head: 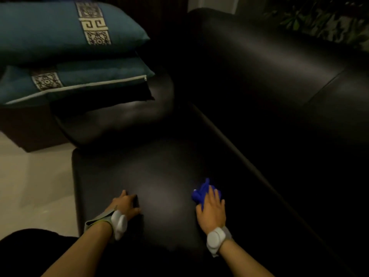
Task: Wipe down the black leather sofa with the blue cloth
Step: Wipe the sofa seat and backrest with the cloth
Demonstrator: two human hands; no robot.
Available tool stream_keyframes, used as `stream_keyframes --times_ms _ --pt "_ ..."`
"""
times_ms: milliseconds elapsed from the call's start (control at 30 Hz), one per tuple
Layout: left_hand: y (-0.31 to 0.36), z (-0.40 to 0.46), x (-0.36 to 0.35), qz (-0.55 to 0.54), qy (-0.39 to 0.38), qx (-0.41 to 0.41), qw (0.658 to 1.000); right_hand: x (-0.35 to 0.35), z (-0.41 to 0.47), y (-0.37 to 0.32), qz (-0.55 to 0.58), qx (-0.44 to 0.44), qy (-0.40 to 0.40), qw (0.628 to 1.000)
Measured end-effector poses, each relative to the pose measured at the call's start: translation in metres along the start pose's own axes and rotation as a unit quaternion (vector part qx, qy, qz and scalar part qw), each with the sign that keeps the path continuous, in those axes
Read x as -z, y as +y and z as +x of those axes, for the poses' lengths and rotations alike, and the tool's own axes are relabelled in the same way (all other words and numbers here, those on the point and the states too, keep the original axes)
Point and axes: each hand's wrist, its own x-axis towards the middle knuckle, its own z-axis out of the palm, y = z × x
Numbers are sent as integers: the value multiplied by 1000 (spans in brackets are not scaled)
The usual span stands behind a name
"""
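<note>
Right hand (211, 208) presses the crumpled blue cloth (200, 191) flat-fingered onto the smooth black leather sofa (155, 172); left hand (126, 205) rests there, fingers relaxed.

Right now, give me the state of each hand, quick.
Left hand: open, resting on the sofa seat, holding nothing.
Right hand: open, fingers pressing the blue cloth onto the seat.
</note>
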Motion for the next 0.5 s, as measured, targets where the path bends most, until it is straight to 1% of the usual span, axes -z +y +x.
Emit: stream_keyframes --times_ms 67,133,200,300,367,433,500 --pt "-10 -12 3 4 -13 -12 1000 -6 6 -42 -26 58 -35 997" --pt "-22 -26 4 6 -41 -13 999 -8 4 -81 -23 122 -46 991" --pt "-31 -36 5 -20 -42 0 999 -16 1 -112 -28 194 -51 979" --pt "-37 -44 13 -41 26 38 998 -35 -2 -144 -60 272 -101 955" --pt "-44 -47 25 -46 57 54 996 -43 -3 -162 -86 317 -125 936" --pt "-52 -48 43 -51 79 54 994 -47 1 -182 -99 345 -143 922" --pt "-59 -47 59 -49 95 47 993 -49 4 -191 -102 353 -150 918"
